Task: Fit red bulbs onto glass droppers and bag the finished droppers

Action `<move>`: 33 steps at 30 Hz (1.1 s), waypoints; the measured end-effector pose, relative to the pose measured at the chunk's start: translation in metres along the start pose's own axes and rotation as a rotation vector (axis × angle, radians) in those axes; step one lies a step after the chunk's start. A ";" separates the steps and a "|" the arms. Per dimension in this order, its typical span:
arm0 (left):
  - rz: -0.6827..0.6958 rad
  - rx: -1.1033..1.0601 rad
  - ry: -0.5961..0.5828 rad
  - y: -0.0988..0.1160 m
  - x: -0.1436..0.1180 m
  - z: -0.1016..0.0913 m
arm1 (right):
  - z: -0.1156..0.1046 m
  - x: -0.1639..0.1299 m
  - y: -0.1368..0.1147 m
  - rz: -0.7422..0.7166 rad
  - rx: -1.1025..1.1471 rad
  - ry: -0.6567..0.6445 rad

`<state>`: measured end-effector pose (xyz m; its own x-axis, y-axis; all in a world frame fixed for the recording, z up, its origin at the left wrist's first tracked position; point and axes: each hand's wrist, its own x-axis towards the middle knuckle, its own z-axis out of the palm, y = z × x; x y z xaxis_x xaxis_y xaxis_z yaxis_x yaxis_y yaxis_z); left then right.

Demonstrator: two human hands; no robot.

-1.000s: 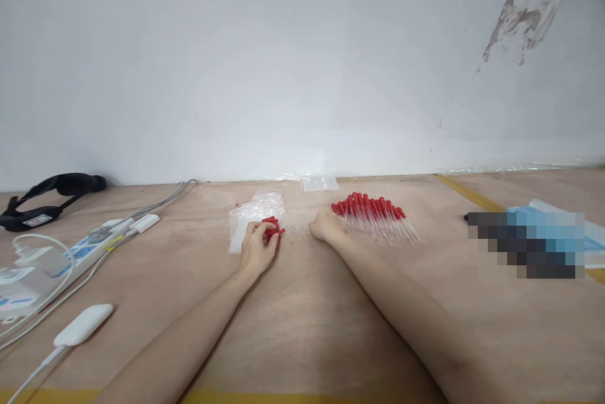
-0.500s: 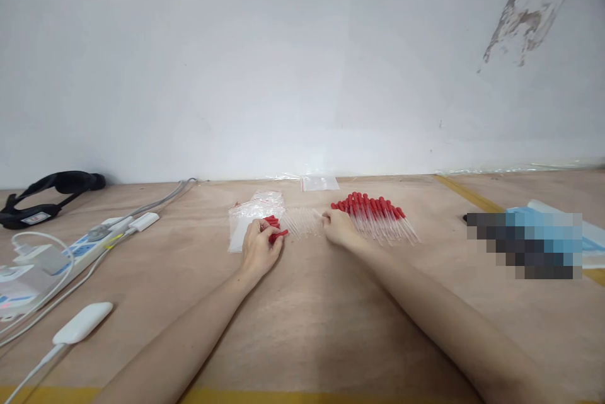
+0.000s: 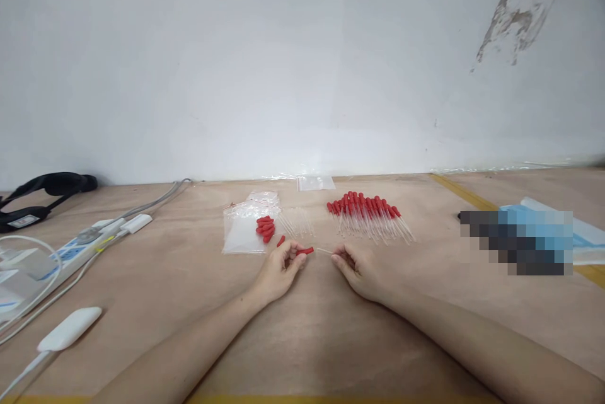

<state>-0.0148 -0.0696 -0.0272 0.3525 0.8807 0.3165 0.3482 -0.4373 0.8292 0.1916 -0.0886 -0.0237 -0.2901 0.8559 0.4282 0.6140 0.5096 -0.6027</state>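
Between thumb and fingers my left hand pinches a red rubber bulb, its open end turned right. Facing it, my right hand is closed on a thin clear tube, whose free tip points at the bulb with a small gap between. Behind my left hand lies a pile of loose red bulbs, with one more red bulb just by the fingers. Several bare clear tubes lie beyond the hands. To the right is a row of droppers, clear tubes with red bulbs on their ends.
Clear plastic bags lie left of the tubes, and a small bag lies by the wall. A power strip with cables, a white adapter and a black headset-like strap occupy the left. A blue mask-like item is at the right, partly pixelated.
Both hands have come nearer to me and closer together. The left has brought a red bulb away from the pile, and the right has brought a clear tube from the loose tubes.
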 end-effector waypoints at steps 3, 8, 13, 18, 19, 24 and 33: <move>-0.018 -0.100 -0.032 -0.003 0.001 0.000 | 0.005 0.003 -0.001 -0.020 0.018 -0.020; -0.004 -0.048 -0.057 -0.003 0.002 0.003 | 0.005 0.004 -0.003 -0.064 -0.028 -0.050; 0.029 0.104 -0.019 -0.004 0.003 0.002 | 0.000 0.002 -0.003 -0.089 -0.103 -0.027; 0.193 0.343 -0.008 -0.002 0.003 -0.006 | -0.006 0.007 0.011 -0.086 -0.189 0.028; 0.218 0.381 -0.009 -0.002 0.003 -0.006 | -0.006 0.007 0.013 -0.094 -0.197 0.035; 0.238 0.477 0.032 -0.005 0.006 -0.004 | -0.003 0.008 0.018 -0.154 -0.246 0.018; 0.181 0.311 0.013 0.001 0.005 -0.001 | -0.004 0.008 0.002 -0.187 -0.259 0.030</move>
<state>-0.0137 -0.0657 -0.0250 0.4224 0.7850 0.4531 0.5294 -0.6195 0.5797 0.1934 -0.0812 -0.0186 -0.3963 0.7447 0.5370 0.7194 0.6153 -0.3224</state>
